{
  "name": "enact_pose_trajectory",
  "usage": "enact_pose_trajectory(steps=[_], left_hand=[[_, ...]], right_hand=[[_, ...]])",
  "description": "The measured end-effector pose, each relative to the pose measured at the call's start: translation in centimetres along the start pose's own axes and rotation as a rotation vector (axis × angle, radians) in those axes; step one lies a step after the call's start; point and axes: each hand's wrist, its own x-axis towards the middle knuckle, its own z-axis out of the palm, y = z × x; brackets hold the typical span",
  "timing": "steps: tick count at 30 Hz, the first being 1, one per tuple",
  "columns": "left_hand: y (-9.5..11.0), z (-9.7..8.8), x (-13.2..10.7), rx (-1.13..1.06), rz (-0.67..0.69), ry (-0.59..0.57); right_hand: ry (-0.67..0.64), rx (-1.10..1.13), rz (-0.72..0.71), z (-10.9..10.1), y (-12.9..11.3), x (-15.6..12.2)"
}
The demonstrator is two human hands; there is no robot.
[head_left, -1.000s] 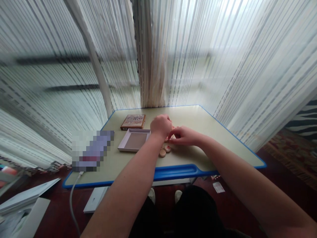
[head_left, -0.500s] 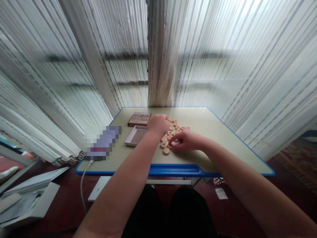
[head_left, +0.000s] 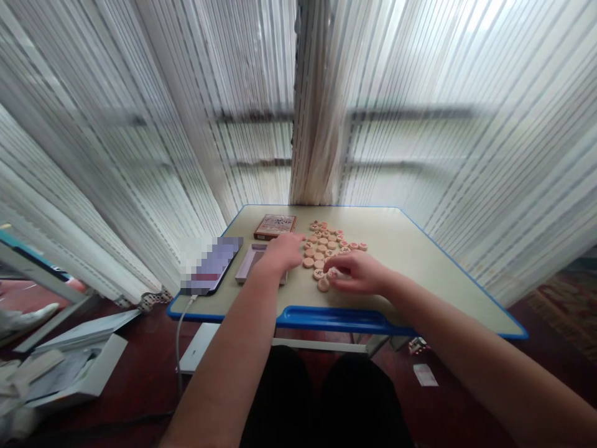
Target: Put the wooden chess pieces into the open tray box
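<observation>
Several round wooden game discs (head_left: 326, 242) with red and black marks lie spread on a beige table (head_left: 410, 261) with a blue rim. My left hand (head_left: 282, 252) rests fingers-down at the left edge of the discs, over the near end of a shallow pink-white tray (head_left: 249, 269). My right hand (head_left: 361, 274) lies at the front of the discs with its fingertips pinched on one disc (head_left: 332, 274). A further disc (head_left: 323, 285) sits just in front of it.
A brown patterned box lid (head_left: 275, 226) lies behind the tray. A phone (head_left: 209, 264) on a cable lies at the table's left edge. Striped curtains (head_left: 308, 112) hang behind the table. White boxes and papers (head_left: 74, 361) lie on the dark floor at left.
The camera has swung left and down a little. My left hand slid off the discs toward the tray, uncovering them. My right hand drew back to the front of the pile.
</observation>
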Motion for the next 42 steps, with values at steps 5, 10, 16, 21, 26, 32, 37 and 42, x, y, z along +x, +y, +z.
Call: enact_pose_trajectory(steps=[5, 10, 16, 21, 26, 32, 37, 42], left_hand=[[0.5, -0.1, 0.1, 0.063, -0.075, -0.005], [0.8, 0.4, 0.4, 0.101, -0.095, 0.004], [0.8, 0.8, 0.5, 0.147, -0.065, 0.021], [0.9, 0.7, 0.6, 0.148, -0.077, 0.022], [0.8, 0.6, 0.6, 0.099, -0.05, 0.011], [0.9, 1.0, 1.1, 0.02, -0.043, 0.031], [1.2, 1.3, 1.7, -0.005, -0.098, 0.08], [1.4, 1.5, 2.0, 0.018, -0.105, 0.081]], right_hand=[[0.043, -0.052, -0.109, 0.9, -0.7, 0.3], [0.043, -0.036, -0.086, 0.8, 0.1, 0.3], [0.047, 0.029, -0.171, 0.4, 0.8, 0.4], [0.001, 0.048, -0.162, 0.3, 0.5, 0.5], [-0.006, 0.058, -0.121, 0.4, 0.4, 0.6], [0.086, 0.057, -0.017, 1.0, 1.2, 0.8], [0.254, 0.025, 0.011, 1.1, 2.2, 0.9], [0.238, -0.076, 0.075, 1.6, 2.7, 1.2]])
